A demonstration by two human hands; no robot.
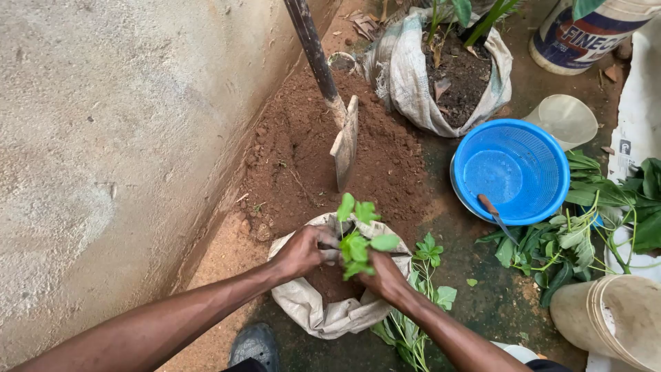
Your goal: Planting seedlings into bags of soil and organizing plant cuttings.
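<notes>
Green leaves of a small seedling [358,241] stand upright in the soil-filled sack [323,313] at lower centre of the frame, and I have both hands on it: my left hand [303,251] curls its fingers closed around the stem from the left, my right hand [384,275] presses in from the right with fingers folded against the plant's base. That sack's rolled rim sits tight against the concrete wall [103,151] filling the left side, so I have little room there. Above it lies a mound of red earth [310,158] with a shovel [343,138] stuck blade-down. Right of the sack, cut leafy stems [423,275] lie on the damp ground, which is the only open strip. Further right, a round blue basket [513,169] holds a knife [494,213]. Upper centre has a second sack [447,69] of soil. A white cylindrical bucket with a blue printed label [585,34] stands in the upper right corner.
</notes>
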